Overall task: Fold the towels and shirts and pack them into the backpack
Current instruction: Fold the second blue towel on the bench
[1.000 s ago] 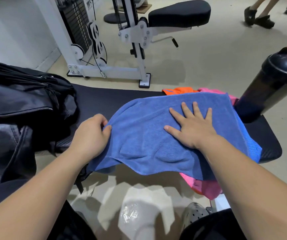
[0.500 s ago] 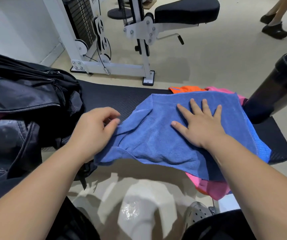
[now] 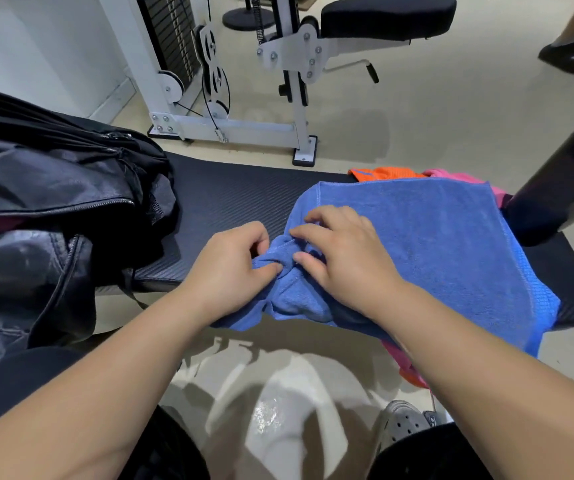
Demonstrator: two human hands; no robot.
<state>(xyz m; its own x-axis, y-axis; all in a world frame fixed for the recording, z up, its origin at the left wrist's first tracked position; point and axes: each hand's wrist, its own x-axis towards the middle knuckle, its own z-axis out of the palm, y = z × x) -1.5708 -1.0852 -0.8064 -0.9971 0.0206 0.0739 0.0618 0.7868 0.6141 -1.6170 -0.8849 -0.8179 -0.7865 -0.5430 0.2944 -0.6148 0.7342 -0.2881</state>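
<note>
"Blue terry cloth: which item is it, and where does it lie?" asks the student.

"It is the towel [image 3: 417, 244]," the tutor replies. "It is spread over the right half of the bench [image 3: 244, 195], with its near edge hanging over the bench's near side and its left edge bunched into folds."

"How are the person's hands placed?"

"They are close together at that bunched edge, above the bench's near side. The left hand [image 3: 230, 268] pinches a ridge of cloth between thumb and curled fingers. The right hand [image 3: 344, 254] lies just beside it, its bent fingers and thumb gathering the same ridge. The thumbs are almost touching."

"What lies under the towel?"

"An orange garment [image 3: 382, 173] and a pink garment [image 3: 452, 175]. Both show past the towel's far edge, and pink and orange cloth also hangs below the bench's near side at the right."

"And the backpack?"

"The backpack [image 3: 53, 188], black, rests on the left end of the bench, well apart from the towel, with bare bench pad between them. Whether its main compartment is open cannot be told."

"What else appears?"

"A black bottle [image 3: 562, 188] stands at the bench's right end, touching the towel's corner or just beside it. A white weight machine [image 3: 230, 126] stands on the floor beyond the bench's far side. A grey shoe [image 3: 403, 424] shows on the floor in front of the bench."
</note>
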